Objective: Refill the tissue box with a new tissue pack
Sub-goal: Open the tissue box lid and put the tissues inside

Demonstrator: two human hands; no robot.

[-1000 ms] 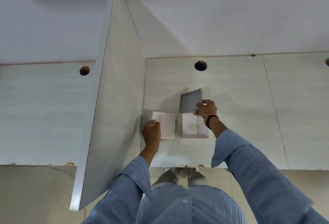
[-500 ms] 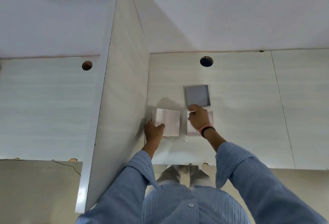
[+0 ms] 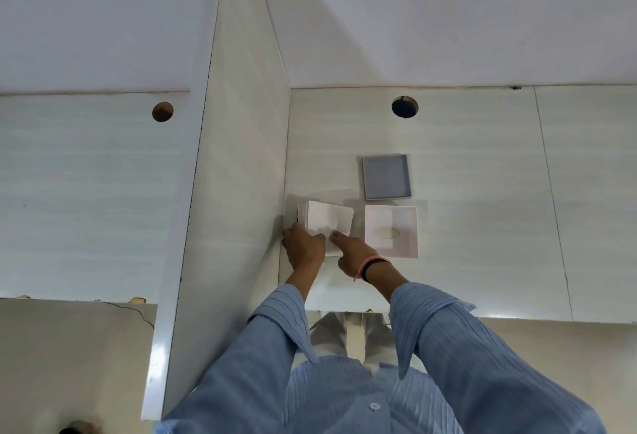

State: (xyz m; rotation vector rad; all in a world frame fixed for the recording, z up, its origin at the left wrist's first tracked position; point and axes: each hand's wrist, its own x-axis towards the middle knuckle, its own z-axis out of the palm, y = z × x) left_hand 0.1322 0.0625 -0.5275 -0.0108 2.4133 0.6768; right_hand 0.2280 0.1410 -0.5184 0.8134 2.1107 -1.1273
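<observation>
A pale desk (image 3: 482, 226) is filling mid-frame, a white divider (image 3: 227, 157) rising left of centre. Two cable holes are showing: one upper left (image 3: 162, 111), one upper centre (image 3: 404, 106). A blue shirt (image 3: 344, 399) is filling the bottom.

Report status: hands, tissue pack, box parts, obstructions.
Both hands, left and right, on the tissue pack beside the divider panel. White box top and grey base lie apart on the desk. Nothing in the way.
</observation>
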